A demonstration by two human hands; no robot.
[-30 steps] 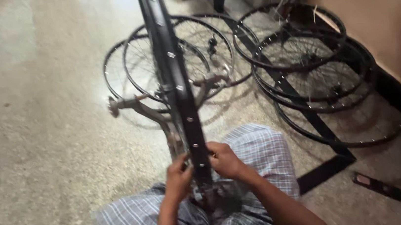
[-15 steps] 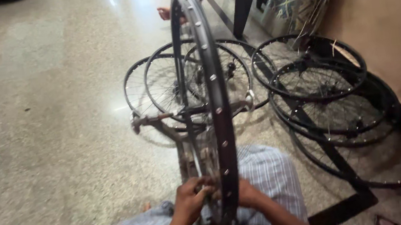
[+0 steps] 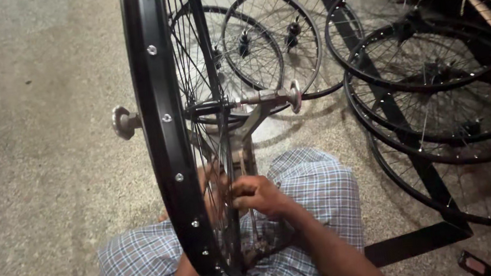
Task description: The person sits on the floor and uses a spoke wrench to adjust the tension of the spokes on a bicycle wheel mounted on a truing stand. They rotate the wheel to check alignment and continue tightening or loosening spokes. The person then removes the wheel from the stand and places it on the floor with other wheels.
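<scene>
A black bicycle wheel rim (image 3: 157, 104) with thin spokes stands upright in a grey metal stand (image 3: 246, 141). Its hub (image 3: 212, 106) sits on the stand's axle, which has a round knob (image 3: 122, 122) at the left end. My right hand (image 3: 257, 194) is on the right side of the wheel, low down, with its fingers pinched on a spoke. My left hand (image 3: 209, 187) is inside the wheel at the same height. The rim and spokes mostly hide it, so its grip is unclear. My legs in checked shorts (image 3: 317, 185) lie on either side of the stand.
Several spoked black wheels (image 3: 271, 38) lie stacked on the speckled floor beyond the stand, with more wheels (image 3: 431, 51) at the right. A black metal frame (image 3: 417, 241) runs under them. A small dark object (image 3: 474, 265) lies at the bottom right.
The view has dropped closer to the wheel, which now fills the left centre. My hands have shifted from the bottom of the rim up to the spokes.
</scene>
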